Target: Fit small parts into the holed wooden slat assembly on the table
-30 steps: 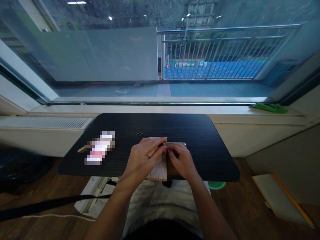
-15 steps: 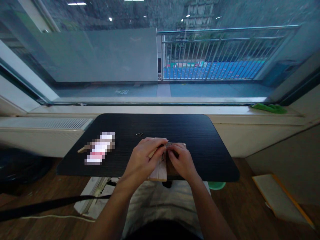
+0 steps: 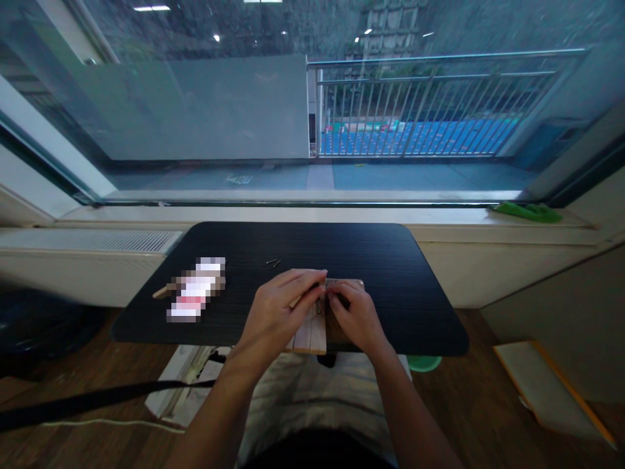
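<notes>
Close together near the front of the dark table, both my hands work over a pale wooden piece (image 3: 310, 335) with lengthwise grooves and a brown board (image 3: 336, 332) beside it. The thumb and fingers of my left hand (image 3: 280, 303) are pinched at the far part of the pale piece; what sits between the fingertips is too small to tell. Curled fingers of my right hand (image 3: 355, 312) meet the left fingertips above the brown board, and their grip is partly hidden. A small metal piece (image 3: 318, 307) shows just below the fingertips.
Several small screws or nails (image 3: 274, 262) lie on the black table (image 3: 390, 260), left of centre. A blurred-out object (image 3: 198, 290) with a wooden handle (image 3: 163, 291) rests at the left. Beyond the table are a window sill (image 3: 303, 213) and a green cloth (image 3: 527, 212).
</notes>
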